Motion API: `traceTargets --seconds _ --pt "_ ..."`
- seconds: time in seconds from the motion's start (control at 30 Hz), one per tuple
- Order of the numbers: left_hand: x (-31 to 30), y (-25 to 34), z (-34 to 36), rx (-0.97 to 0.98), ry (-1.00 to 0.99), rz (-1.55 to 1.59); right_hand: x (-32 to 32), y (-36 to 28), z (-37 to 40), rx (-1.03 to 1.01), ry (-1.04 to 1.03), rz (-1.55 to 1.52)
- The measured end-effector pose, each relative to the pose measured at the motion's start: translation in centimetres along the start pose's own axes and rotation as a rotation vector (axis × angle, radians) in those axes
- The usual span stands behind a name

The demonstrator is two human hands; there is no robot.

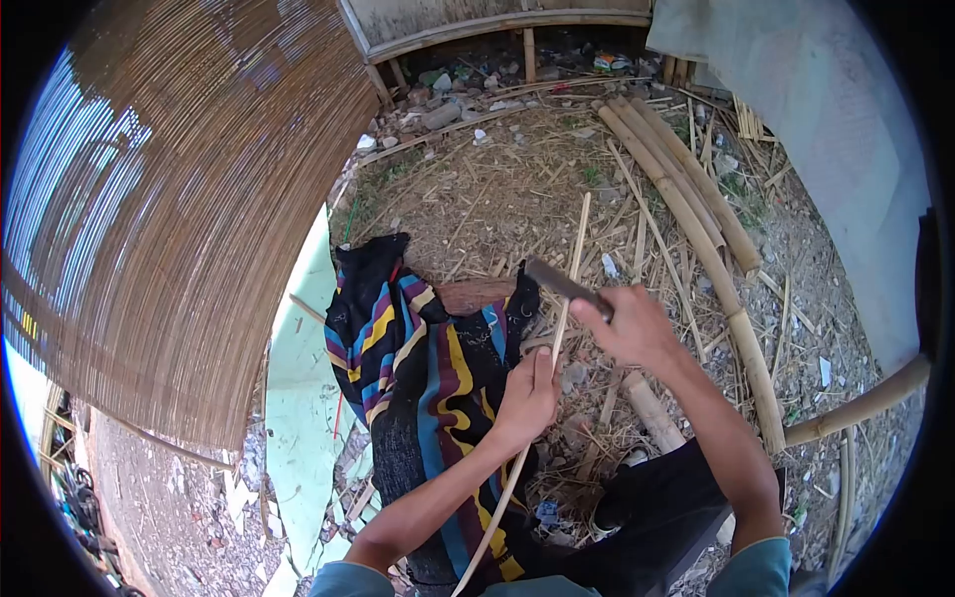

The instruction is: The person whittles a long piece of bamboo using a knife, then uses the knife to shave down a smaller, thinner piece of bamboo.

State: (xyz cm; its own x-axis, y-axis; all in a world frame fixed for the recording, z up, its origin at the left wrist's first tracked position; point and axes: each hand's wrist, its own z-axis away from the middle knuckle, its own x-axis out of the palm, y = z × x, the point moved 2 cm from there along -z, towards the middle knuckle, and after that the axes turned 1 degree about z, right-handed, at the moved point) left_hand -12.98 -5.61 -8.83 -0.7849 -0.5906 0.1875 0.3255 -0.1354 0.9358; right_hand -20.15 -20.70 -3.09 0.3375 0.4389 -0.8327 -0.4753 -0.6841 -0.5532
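Observation:
My left hand (531, 396) is closed around a long, thin bamboo strip (502, 497), which runs from near my lap up and away from me. In my right hand (635, 323) is a knife (562, 282), gripped by its handle. Its dark blade crosses the strip above my left hand and seems to touch it. Below my left arm, a striped cloth (438, 398) in black, yellow, blue and maroon drapes over my leg. A reddish-brown block (476, 296) shows beyond the cloth.
Thick bamboo poles (686, 189) lie on the right, with a short bamboo piece (653, 410) nearer me. A slatted bamboo screen (199, 219) stands at left beside a pale green sheet (298, 428). Shavings and rubble cover the ground. A pale panel (816, 129) rises at upper right.

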Motion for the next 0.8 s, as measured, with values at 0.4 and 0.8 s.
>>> traceTargets --seconds 0.4,0.8 --pt "0.1 1.6 0.1 -0.042 -0.112 0.163 0.1 -0.9 2.3 -0.261 -0.076 0.061" --pt "-0.1 1.0 0.5 -0.177 -0.206 0.346 0.6 -1.5 4.0 -0.250 -0.231 0.017"
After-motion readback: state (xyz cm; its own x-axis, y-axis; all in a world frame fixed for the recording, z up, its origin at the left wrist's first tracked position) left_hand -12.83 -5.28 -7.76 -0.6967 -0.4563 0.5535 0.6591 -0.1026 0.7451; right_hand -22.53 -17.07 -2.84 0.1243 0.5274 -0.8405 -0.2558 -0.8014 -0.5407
